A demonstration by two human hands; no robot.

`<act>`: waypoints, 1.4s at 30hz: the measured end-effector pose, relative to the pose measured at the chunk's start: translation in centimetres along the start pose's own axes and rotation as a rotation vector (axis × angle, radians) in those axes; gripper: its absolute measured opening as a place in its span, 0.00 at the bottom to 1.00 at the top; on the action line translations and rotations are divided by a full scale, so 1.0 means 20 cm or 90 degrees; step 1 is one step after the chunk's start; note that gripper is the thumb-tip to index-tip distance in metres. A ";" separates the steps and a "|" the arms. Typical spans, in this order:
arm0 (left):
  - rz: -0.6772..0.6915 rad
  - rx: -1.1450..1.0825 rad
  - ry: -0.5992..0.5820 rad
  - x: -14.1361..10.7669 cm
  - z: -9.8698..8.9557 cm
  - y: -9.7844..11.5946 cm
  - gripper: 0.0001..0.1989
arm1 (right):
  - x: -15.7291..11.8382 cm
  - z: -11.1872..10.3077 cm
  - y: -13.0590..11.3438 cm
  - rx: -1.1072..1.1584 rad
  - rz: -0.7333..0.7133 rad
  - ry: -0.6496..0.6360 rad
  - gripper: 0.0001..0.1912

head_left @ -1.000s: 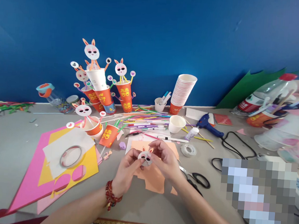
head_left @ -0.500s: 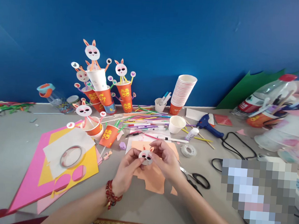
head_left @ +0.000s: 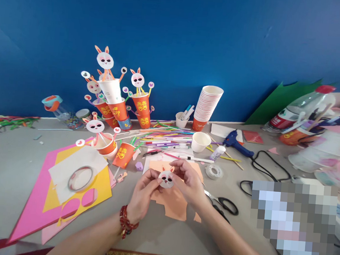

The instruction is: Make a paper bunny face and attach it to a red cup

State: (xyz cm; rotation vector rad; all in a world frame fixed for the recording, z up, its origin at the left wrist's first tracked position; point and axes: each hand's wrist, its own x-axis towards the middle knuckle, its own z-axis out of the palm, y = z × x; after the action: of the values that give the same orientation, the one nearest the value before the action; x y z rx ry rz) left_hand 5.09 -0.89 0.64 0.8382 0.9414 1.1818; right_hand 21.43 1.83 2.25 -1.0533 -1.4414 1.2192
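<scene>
Between my two hands is a small round white paper rabbit face [head_left: 166, 180] with black eyes, pink cheeks and orange ears. My left hand [head_left: 145, 187] pinches its left edge with thumb and fingers. At the opposite edge, my right hand [head_left: 189, 183] grips it near the ear and cheek. Under the hands lies a sheet of orange paper [head_left: 175, 207] with cut edges. Black-handled scissors [head_left: 225, 204] rest just right of my right forearm, their blades partly hidden by it. A roll of clear tape [head_left: 214, 171] sits beyond my right hand.
Finished rabbit cups [head_left: 111, 106] stand at the back left. Pink card [head_left: 31, 201] and yellow card with a tape roll [head_left: 80, 178] lie left. Behind are straws and markers, a cup stack [head_left: 207, 107] and a glue gun [head_left: 237, 144]. A bottle [head_left: 302, 108] stands right.
My left thumb has slid a little toward the left edge, uncovering more of the rabbit face's nose and mouth. Both hands still hold the face in about the same place.
</scene>
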 end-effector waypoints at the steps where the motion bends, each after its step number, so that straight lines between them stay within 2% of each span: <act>1: 0.002 0.001 0.002 0.00 0.00 0.00 0.09 | 0.00 0.00 0.00 -0.003 -0.002 -0.002 0.11; 10: 0.038 0.025 0.031 0.01 -0.01 0.00 0.08 | -0.01 0.00 0.00 -0.008 -0.008 -0.025 0.12; 18: 0.038 0.027 0.033 0.01 -0.01 -0.01 0.09 | 0.00 -0.01 0.01 -0.012 -0.007 -0.010 0.12; 23: 0.044 0.017 0.054 0.01 0.00 0.01 0.10 | 0.01 -0.03 -0.02 0.044 0.007 0.009 0.13; 27: 0.050 0.026 0.063 0.01 0.00 0.02 0.11 | 0.03 -0.04 -0.03 0.101 0.017 0.086 0.12; 31: 0.047 0.041 0.064 0.02 -0.01 0.02 0.11 | 0.05 -0.06 -0.01 0.100 0.021 0.152 0.13; 37: 0.067 0.188 0.060 0.05 -0.05 0.01 0.12 | 0.06 -0.10 -0.02 0.084 0.011 0.210 0.10; 39: 0.078 0.221 0.050 0.06 -0.06 0.01 0.11 | 0.08 -0.16 -0.04 0.069 -0.035 0.294 0.10; 42: 0.101 0.277 0.031 0.06 -0.06 0.03 0.08 | 0.12 -0.30 -0.06 0.005 -0.173 0.497 0.08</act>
State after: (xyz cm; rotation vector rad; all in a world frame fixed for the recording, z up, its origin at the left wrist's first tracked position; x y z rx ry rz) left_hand 3.86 0.40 0.57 1.2544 1.2120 1.1524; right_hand 26.90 4.99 4.19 -1.1107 -0.9165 0.5137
